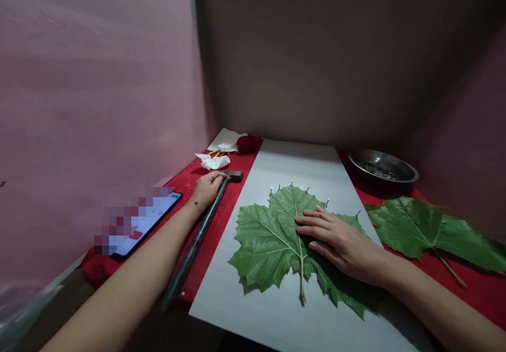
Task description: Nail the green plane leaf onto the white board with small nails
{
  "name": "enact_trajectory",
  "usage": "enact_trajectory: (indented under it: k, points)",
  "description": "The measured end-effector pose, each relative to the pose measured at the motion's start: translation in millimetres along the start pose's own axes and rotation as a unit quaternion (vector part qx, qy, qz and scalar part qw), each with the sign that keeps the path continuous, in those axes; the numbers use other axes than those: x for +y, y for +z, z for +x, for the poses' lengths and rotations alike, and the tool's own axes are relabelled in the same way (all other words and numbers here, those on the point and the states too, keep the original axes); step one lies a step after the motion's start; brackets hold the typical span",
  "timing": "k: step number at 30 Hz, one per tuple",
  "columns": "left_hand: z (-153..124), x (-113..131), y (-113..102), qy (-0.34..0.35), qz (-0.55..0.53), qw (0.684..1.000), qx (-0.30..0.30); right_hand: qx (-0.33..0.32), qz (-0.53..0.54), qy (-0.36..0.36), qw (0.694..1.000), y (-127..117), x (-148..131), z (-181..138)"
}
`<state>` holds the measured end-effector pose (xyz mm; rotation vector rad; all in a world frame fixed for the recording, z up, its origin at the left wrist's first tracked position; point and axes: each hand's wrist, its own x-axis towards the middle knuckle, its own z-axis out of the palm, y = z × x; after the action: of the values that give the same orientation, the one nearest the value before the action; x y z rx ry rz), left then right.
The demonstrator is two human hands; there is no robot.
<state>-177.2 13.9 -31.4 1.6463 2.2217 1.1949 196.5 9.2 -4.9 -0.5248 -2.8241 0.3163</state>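
Observation:
A large green leaf (269,241) lies vein side up on a white board (300,157), its stem pointing toward me. Several nails (308,189) stand upright along the leaf's far edge. My right hand (340,238) rests flat on the right half of the leaf, fingers spread, covering part of it. Left of the board, a hammer (197,236) with a dark handle lies on the red cloth, its head at the far end. The bent fingers of my left hand (208,189) are closed at the hammer's head; their tips are partly hidden.
On the right is a metal bowl (407,173) of nails, with more large leaves (419,225) nearer me. A phone (150,223) lies at left on the red cloth (190,178). Crumpled tissue (213,161) and a red bundle (247,143) are at the back. Pink sheeting (98,94) hangs on the left.

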Motion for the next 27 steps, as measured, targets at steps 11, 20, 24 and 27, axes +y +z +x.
enact_trajectory:
  k: [11,20,24,27]
  points:
    - [-0.8,2.4,-0.3,0.002,-0.010,1.000,0.003,-0.010,0.019,-0.026,0.999,-16.2,-1.3,29.7]
    - [-2.7,6.0,-0.9,0.000,-0.018,1.000,-0.001,0.018,0.033,0.072,0.997,-10.3,0.5,53.4]
    - [-2.4,7.4,-0.9,0.001,-0.019,1.000,0.002,0.064,0.033,0.068,0.995,-3.2,6.9,57.5]
    - [-2.8,9.2,-1.4,-0.004,-0.017,1.000,0.003,0.091,0.011,0.068,0.993,3.7,12.9,59.9]
